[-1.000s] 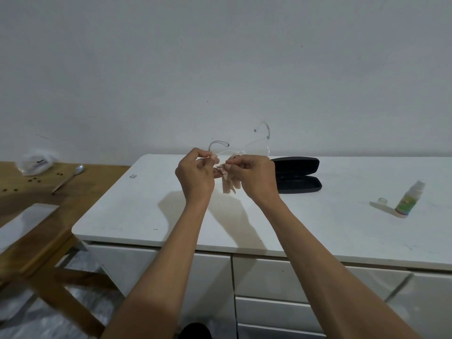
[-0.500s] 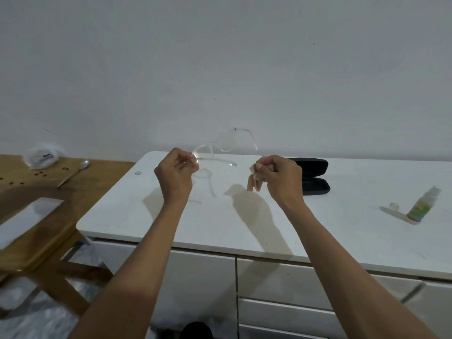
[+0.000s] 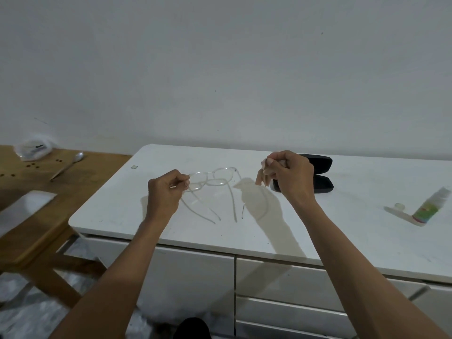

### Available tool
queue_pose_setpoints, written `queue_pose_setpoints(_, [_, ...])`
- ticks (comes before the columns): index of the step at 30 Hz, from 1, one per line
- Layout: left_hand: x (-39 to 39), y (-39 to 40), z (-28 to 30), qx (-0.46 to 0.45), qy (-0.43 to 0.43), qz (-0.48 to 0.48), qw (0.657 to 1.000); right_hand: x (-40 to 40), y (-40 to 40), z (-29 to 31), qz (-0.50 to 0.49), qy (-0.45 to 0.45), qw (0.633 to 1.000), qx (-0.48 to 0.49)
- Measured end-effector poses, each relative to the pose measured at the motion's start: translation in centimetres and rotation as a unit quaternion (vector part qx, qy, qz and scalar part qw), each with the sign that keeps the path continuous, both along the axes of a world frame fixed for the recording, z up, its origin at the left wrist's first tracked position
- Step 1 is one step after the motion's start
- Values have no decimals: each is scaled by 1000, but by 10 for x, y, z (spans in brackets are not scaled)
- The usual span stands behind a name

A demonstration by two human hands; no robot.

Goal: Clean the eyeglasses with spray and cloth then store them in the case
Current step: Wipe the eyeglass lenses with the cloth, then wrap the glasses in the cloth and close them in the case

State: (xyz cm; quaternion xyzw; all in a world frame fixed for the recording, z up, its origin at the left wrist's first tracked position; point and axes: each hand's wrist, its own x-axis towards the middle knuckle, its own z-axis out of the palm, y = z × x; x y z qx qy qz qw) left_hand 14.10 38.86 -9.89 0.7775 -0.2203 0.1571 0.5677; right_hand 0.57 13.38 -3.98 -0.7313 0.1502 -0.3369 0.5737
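Eyeglasses [image 3: 210, 180] pinched by left hand [image 3: 166, 192]; right hand [image 3: 291, 178] beside them pinches cloth [image 3: 263, 177].

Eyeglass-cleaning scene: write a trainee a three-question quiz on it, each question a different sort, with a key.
1. True or false: the black case on the white counter is shut.
2. Multiple choice: what does the right hand hold? A) the spray bottle B) a small pinkish cloth C) a spoon
3. Fill in: the left hand pinches the clear eyeglasses at one end of the frame with its ____.

Key
1. False: the case lies open.
2. B: the cloth hangs from the fist; the spray bottle stands apart at the far right with its cap off beside it.
3. fingers
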Motion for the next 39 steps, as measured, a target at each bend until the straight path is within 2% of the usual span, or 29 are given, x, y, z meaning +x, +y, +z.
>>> queue_pose_setpoints(14, [7, 26, -3, 109, -23, 10, 994, 3, 5, 7, 70, 47, 996, -32])
queue_pose_setpoints(17, [-3, 25, 5, 109, -35, 39, 993, -4, 5, 18, 85, 51, 994, -37])
queue_pose_setpoints(21, [-21, -4, 40, 79, -138, 57, 986, -17, 0, 40, 109, 48, 993, -13])
queue_pose_setpoints(23, [-38, -34, 67, 64, -151, 23, 986, -23, -4, 50, 108, 47, 993, -9])
queue_pose_setpoints(27, [-77, -102, 117, 62, -16, -150, 987, -34, -18, 67, 59, 41, 997, -4])
queue_pose_setpoints(29, [-89, -129, 129, 53, 26, -194, 979, -41, -26, 74, 50, 43, 998, -4])
queue_pose_setpoints(34, [-104, -169, 142, 50, 61, -217, 973, -65, -50, 87, 33, 59, 997, -24])
queue_pose_setpoints(37, [-110, -179, 152, 19, 131, -215, 968, -78, -64, 92, 8, 89, 995, -51])
queue_pose_setpoints(39, [-114, -182, 159, 2, 188, -212, 959, -86, -73, 95, -28, 134, 984, -113])
